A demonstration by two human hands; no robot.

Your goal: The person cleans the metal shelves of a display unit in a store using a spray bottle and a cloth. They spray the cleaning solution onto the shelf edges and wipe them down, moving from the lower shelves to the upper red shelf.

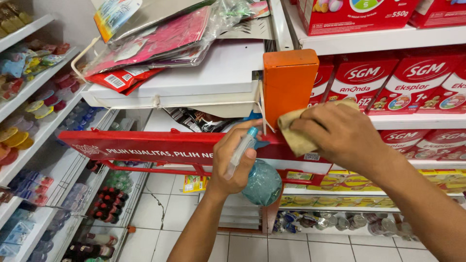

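Observation:
My left hand [232,162] grips a clear bluish spray bottle [262,182] by its neck, the nozzle pointing up beside a red sign rail [145,145]. My right hand [340,133] presses a tan cloth [296,133] against the lower edge of an orange box-shaped fixture [289,85] at the end of the shelving. Both hands are close together, the cloth just right of the bottle's trigger.
A white shelf top [204,77] carries a heap of plastic-wrapped packets [160,39]. Red cartons [412,82] fill the shelves on the right, with cans [340,222] low down. Left shelves hold small colourful cups and bottles [104,204]. White floor tiles [165,213] lie below.

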